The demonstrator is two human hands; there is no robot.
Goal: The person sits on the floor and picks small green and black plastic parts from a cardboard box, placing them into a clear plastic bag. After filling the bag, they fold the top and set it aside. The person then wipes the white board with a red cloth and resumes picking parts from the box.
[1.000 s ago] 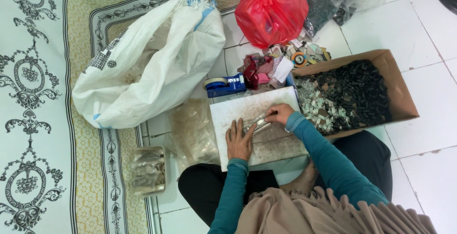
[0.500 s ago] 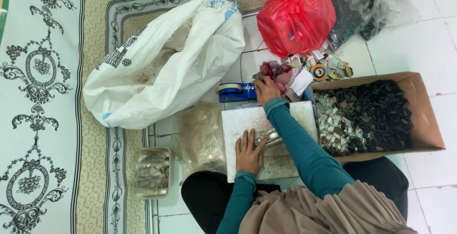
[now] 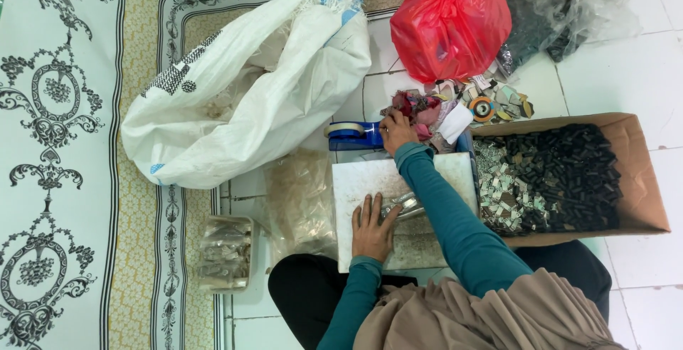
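**Head view: two hands, one board, one tape dispenser**

Head camera looks straight down, and I count two hands at work. My left hand (image 3: 373, 227) lies flat on one white board (image 3: 370, 186), fingers spread and open, pinning a small clear packet (image 3: 403, 206) that sits just beside the fingertips. My right hand (image 3: 397, 131) reaches past the far edge of the board, fingers curled down onto one blue tape dispenser (image 3: 354, 135); I cannot tell whether they actually grip it.

Just beyond the right fingers lies a heap of small coloured scraps (image 3: 455, 104). Farther out I count one red plastic bag (image 3: 449, 21) and one clear bag of dark pieces (image 3: 562, 16). Off to the thumb side of the right hand sits one large white woven sack (image 3: 249, 94). Beside the right forearm stands one cardboard box (image 3: 644, 179), filled with black and silvery pieces. Near the left hand are two clear packs: a loose clear bag (image 3: 302, 197) and a tray-like pack (image 3: 226, 252).

Everything rests on a white tiled floor (image 3: 626, 72), bordered by a patterned cream-and-black mat (image 3: 57, 144).
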